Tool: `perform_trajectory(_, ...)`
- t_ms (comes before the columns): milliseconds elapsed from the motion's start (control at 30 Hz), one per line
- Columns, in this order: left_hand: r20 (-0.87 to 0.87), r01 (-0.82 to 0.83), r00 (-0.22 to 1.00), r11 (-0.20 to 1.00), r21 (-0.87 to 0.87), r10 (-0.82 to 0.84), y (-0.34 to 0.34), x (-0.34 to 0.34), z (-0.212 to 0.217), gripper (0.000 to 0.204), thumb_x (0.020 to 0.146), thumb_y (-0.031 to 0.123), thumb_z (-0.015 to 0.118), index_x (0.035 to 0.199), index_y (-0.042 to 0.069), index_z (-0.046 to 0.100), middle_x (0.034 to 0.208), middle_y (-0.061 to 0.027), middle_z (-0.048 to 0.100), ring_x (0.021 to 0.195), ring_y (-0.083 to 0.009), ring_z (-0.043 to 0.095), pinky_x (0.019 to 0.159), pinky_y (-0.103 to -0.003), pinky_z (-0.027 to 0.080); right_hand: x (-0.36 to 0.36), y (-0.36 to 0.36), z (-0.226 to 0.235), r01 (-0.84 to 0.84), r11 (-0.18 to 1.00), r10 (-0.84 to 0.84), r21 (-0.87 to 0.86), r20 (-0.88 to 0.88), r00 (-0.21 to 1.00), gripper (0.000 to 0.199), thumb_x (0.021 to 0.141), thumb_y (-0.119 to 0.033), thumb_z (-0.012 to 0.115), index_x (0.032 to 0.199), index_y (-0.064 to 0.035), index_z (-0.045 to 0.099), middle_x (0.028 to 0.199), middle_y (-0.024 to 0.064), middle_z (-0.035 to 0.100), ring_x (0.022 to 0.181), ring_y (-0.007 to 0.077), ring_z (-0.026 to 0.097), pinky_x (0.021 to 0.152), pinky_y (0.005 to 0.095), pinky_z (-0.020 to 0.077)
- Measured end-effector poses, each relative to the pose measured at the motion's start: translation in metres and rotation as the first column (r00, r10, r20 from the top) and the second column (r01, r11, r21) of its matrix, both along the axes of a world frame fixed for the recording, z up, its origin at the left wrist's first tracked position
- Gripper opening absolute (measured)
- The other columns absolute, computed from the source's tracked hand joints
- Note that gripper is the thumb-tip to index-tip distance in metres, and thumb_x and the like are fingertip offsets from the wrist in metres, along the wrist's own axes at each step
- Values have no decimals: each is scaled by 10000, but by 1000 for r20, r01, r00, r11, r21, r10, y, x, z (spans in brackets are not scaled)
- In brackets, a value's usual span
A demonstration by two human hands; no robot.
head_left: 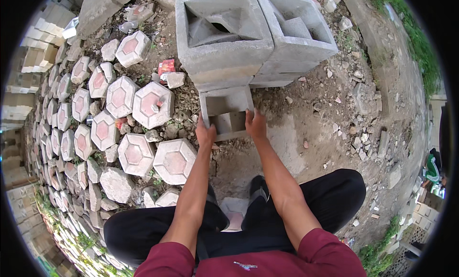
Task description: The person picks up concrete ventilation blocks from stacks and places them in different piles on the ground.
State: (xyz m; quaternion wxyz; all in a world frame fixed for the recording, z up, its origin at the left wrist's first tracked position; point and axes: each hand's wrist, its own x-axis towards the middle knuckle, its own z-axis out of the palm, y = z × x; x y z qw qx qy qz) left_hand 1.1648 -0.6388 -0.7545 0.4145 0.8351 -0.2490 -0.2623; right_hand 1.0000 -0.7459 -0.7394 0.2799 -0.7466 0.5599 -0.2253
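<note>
A small grey hollow concrete block point(226, 105) sits on the dirt in front of me, below two larger stacked hollow blocks point(224, 35). My left hand point(206, 132) presses against the small block's lower left corner. My right hand point(256, 124) grips its lower right edge. Both arms reach forward from my squatting legs in black trousers.
Many hexagonal paving stones with pink centres point(153, 105) lie scattered and piled to the left. A second large hollow block point(300, 31) stands at the right of the stack. Rubble and small stones cover the dirt at right. Pale blocks are stacked at far left point(36, 57).
</note>
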Motion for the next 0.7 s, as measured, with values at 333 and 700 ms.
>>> perform_trajectory(333,21,21,1000,1000,-3,-21,-1,1,3,708,696,72,560,1374,55,357,1028,-281,611,942,-429,599,835,-469,472,0,3,-13,34,995,-32,-98,20,999,522,896,-352,529,1067,140,560,768,301,612,697,430,614,621,458,497)
perform_trajectory(700,-154,172,973,985,-2,-170,4,48,-12,714,829,369,549,1382,-14,312,1236,-308,498,1168,-414,482,976,-428,381,13,-4,4,31,962,-46,273,48,998,622,933,-488,406,1150,74,563,782,231,635,719,348,631,653,461,494)
